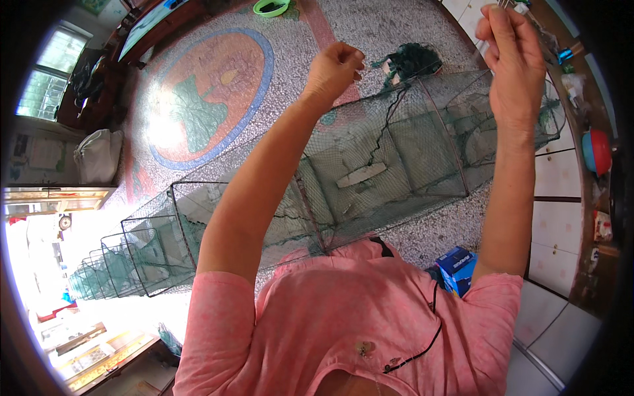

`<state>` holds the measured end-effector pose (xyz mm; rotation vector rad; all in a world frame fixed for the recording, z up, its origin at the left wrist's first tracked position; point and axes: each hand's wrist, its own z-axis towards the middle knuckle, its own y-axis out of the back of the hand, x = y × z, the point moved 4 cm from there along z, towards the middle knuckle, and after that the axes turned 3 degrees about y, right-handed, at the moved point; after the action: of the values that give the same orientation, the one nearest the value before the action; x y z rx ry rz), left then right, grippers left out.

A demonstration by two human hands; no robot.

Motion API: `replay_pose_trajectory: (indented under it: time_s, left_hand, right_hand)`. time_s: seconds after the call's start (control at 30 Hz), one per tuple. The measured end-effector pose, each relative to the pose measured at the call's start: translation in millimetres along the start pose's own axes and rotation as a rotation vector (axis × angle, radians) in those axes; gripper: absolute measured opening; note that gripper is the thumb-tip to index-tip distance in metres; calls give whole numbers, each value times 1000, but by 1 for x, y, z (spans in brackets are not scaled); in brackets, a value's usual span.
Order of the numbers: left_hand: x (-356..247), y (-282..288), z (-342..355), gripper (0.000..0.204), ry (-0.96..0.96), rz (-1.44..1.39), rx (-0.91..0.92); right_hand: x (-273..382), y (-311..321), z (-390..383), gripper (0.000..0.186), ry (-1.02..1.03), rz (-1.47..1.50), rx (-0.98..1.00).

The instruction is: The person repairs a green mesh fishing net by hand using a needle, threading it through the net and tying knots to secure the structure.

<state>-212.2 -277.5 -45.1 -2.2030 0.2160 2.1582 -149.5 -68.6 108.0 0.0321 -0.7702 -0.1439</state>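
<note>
A long net trap (422, 155) of green mesh on dark rectangular frames stretches across in front of me, its folded sections trailing off to the left. My left hand (335, 71) is raised above the mesh near its far side, fingers curled and pinched together; whatever they hold is too fine to see. Higher up at the right, my right hand (514, 63) is closed, with a thin shiny piece (503, 4) at its fingertips that I cannot identify. Beyond the trap lies a heap of dark green netting (415, 61). A pale flat strip (361, 175) shows at the trap's middle.
Close to my right elbow sits a blue box (457, 267). White cabinets (555, 228) line the right side, with a red bowl (599, 150) above them. A green basin (272, 8) rests on the patterned floor (264, 86) at the back. A pale sack (99, 155) stands left.
</note>
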Motion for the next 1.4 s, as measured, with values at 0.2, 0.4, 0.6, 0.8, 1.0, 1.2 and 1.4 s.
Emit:
replay_pose_trajectory:
  time_s: [0.2,0.4,0.6,0.8,1.0,1.2,1.4]
  left_hand:
    - [-34,21,-13,19,-38,-66,-11]
    - [-86,24,-59,19,-129,-68,168]
    - [-114,20,-152,16,-27,79,390]
    - [-93,-29,-249,15,81,316,763]
    - [-47,-141,-254,20,-107,408,986]
    - [-50,-310,-207,18,-30,333,1057]
    - [-37,-459,-184,17,-65,319,1291]
  right_hand:
    - [-21,31,-40,9,-22,-894,281]
    - [-51,37,-86,10,-28,-1120,422]
    - [-36,53,-97,16,-129,-952,265]
    - [0,95,-120,21,-213,-671,127]
    - [9,176,-179,22,-396,-575,46]
    - [-12,299,-280,21,-685,-439,-86]
    - [-15,414,-394,21,-1019,-513,-426]
